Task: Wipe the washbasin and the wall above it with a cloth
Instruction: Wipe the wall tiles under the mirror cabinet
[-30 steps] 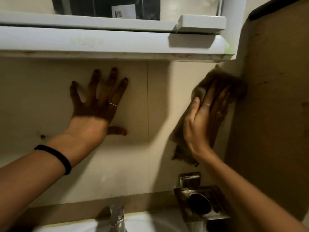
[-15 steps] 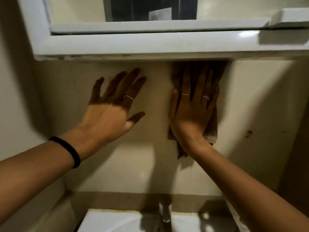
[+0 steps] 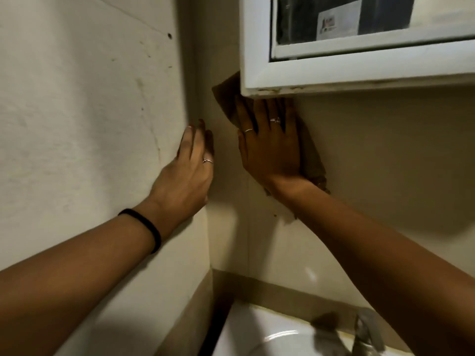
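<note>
The right hand [image 3: 272,152] lies flat with straight, spread fingers [image 3: 257,111], pressing the brown cloth [image 3: 309,160] against the wall [image 3: 372,163] just under the lower left corner of the white mirror cabinet [image 3: 334,70], the fingertips hidden in its shadow. The left hand [image 3: 190,170] rests open, fingers straight, on the side wall [image 3: 77,124] by the room corner. The washbasin [image 3: 246,330] sits below, tap [image 3: 365,332] at its back edge.
</note>
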